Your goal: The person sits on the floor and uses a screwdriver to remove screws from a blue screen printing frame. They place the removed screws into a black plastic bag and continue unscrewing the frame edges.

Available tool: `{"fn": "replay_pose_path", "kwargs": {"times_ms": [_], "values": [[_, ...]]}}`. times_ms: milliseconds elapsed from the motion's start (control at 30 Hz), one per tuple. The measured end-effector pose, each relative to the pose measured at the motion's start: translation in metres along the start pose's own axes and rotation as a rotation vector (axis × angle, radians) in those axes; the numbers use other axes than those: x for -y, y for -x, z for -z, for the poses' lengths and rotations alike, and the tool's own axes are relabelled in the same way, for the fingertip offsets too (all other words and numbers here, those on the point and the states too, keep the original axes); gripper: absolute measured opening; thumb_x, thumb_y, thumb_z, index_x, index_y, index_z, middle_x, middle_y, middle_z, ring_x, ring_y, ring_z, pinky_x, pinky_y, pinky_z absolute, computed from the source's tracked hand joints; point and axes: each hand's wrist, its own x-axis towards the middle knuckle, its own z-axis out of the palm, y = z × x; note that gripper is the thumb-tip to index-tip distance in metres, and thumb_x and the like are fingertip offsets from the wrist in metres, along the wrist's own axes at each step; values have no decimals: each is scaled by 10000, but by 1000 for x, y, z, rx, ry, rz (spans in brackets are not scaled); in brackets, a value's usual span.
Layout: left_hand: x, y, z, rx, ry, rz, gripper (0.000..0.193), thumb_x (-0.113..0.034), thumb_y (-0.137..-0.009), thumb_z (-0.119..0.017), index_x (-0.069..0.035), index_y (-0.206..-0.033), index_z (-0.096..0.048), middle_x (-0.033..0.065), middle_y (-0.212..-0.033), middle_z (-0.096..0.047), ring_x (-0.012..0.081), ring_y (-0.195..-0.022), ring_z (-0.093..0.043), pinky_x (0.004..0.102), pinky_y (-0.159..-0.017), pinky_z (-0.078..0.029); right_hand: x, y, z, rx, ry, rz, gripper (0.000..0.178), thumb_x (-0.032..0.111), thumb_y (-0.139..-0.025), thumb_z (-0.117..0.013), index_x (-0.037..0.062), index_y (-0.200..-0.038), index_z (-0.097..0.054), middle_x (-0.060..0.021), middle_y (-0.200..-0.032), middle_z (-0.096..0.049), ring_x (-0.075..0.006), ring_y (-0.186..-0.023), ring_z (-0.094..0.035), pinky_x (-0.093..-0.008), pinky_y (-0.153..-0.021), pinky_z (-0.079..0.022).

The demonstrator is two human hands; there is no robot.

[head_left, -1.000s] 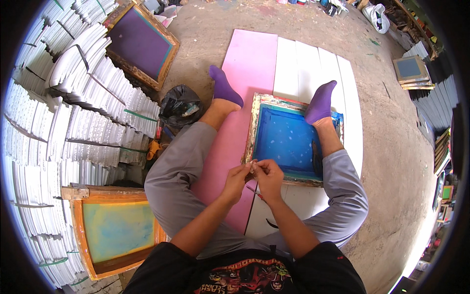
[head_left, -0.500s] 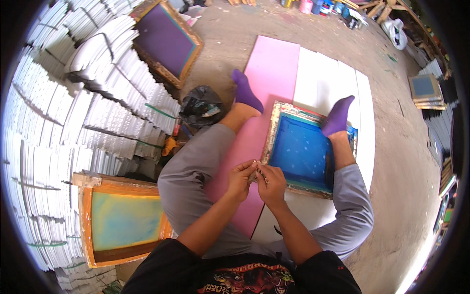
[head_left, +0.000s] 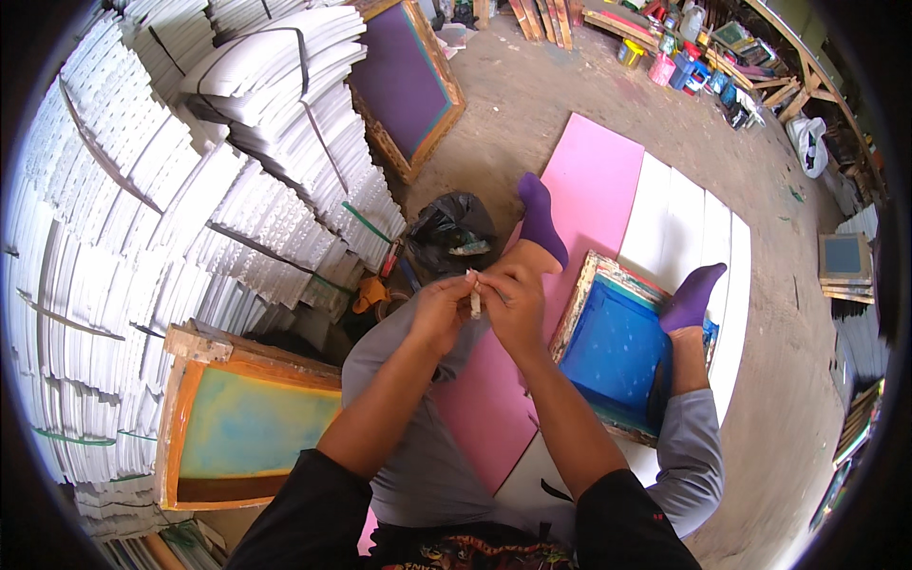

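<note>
Between the fingertips of both hands is a small whitish strip [head_left: 475, 302], too small to make out further. My left hand [head_left: 442, 313] is closed in a pinch on its left side. From the right, my right hand [head_left: 513, 309] pinches the same strip, the two hands almost touching. They are raised over my left leg and a pink board [head_left: 489, 408]. Right of them, a wooden-framed printing screen with blue mesh [head_left: 608, 356] lies on the boards, my right foot in its purple sock [head_left: 693, 299] resting at its right side.
Tall stacks of white sheets [head_left: 275, 199] tied with straps fill the left. A yellow-green screen [head_left: 252, 423] lies beside them, a purple screen [head_left: 404, 85] leans farther back. A black plastic bag [head_left: 451, 228] sits near my left foot. Paint containers [head_left: 689, 71] stand at the far right.
Both hands have moved left, away from the blue screen, and the whitish strip now shows more clearly between them. The whole view has shifted, with the surroundings sitting farther right and lower.
</note>
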Motion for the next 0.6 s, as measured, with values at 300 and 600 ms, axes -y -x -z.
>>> {"fn": "replay_pose_path", "kwargs": {"times_ms": [300, 600], "values": [[-47, -93, 25, -407, -802, -546, 158, -64, -884, -774, 67, -972, -762, 141, -857, -773, 203, -740, -733, 326, -695, -566, -32, -15, -72, 45, -206, -235, 320, 52, -932, -719, 18, -1250, -707, -99, -987, -703, -176, -828, -668, -292, -709, -533], [-31, -156, 47, -346, -1667, -665, 127, -119, -863, -739, 1, -889, -706, 174, -901, -752, 366, -884, -749, 512, -782, -585, -48, 4, -61, 43, -187, -364, 290, 117, -915, -743, 47, -1196, -729, -101, -934, -712, -207, -750, -659, -336, -693, -535]]}}
